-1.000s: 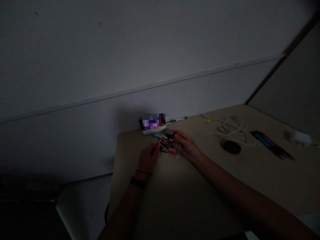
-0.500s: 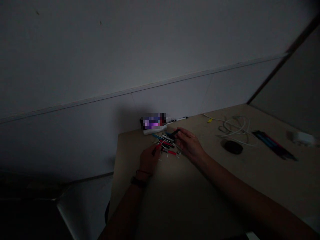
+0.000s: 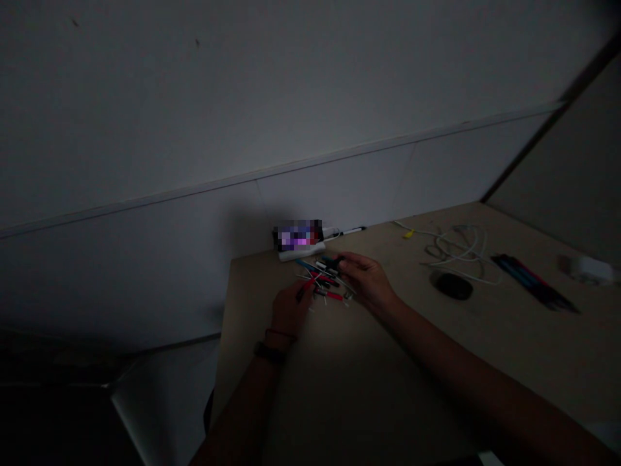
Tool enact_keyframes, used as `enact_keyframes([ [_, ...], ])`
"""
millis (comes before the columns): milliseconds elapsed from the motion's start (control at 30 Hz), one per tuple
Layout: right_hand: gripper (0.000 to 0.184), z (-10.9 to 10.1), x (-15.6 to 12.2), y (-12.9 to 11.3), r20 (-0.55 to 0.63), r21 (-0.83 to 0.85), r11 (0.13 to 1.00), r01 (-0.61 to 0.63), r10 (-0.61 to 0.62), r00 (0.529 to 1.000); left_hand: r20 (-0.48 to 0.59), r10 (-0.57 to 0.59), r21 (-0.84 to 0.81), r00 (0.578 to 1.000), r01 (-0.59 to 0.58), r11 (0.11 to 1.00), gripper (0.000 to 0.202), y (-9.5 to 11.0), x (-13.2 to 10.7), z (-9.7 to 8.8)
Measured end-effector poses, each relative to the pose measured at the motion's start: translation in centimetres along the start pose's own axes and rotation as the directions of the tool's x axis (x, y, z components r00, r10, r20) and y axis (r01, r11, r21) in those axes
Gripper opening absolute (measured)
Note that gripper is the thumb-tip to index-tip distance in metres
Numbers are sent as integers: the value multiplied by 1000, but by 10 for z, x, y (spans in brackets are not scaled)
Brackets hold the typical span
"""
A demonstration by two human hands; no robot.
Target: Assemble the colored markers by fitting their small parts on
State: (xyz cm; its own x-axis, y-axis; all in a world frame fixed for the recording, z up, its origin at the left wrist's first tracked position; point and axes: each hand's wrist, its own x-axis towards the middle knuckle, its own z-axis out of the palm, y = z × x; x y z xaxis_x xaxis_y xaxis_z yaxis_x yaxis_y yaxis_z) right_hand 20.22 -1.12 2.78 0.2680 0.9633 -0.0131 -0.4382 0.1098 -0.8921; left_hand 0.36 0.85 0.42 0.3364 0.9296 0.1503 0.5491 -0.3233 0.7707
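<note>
In dim light, a pile of slim pen-like pieces [image 3: 326, 279], red, blue, black and white, lies between my hands near the back of the table. My left hand [image 3: 288, 309], with a dark band and watch at the wrist, is closed at the pile's left side around a red and black pen [image 3: 306, 286]. From the right reaches my right hand [image 3: 369, 279], its thumb and fingers pinching a short black pen-like piece [image 3: 336, 263] above the pile. Small parts are too dark to make out fully.
Behind the pile, a phone [image 3: 298, 235] with a lit, blurred screen leans on a white stand [image 3: 301, 252]. A white and black pen [image 3: 347, 232] lies by the wall. On the right are a coiled white cable [image 3: 466, 243], a black mouse [image 3: 453, 285], dark pens [image 3: 533, 281] and a white adapter [image 3: 589, 269].
My right hand has lowered slightly, bringing the black piece down closer to the pile. The left hand has stayed nearly in place.
</note>
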Motion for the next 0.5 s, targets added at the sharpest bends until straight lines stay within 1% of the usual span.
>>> enact_keyframes([
  [133,31,-1,0,4,36,-101,995,26,-22,999,2,15,-3,1000,-15,1000,31,1,-1,0],
  [267,34,-3,1,8,108,-189,981,46,-26,994,14,15,0,1000,-15,1000,30,2,-1,-1],
  [500,30,-3,0,10,171,-235,972,23,18,985,13,43,4,999,-43,999,29,0,-1,1],
])
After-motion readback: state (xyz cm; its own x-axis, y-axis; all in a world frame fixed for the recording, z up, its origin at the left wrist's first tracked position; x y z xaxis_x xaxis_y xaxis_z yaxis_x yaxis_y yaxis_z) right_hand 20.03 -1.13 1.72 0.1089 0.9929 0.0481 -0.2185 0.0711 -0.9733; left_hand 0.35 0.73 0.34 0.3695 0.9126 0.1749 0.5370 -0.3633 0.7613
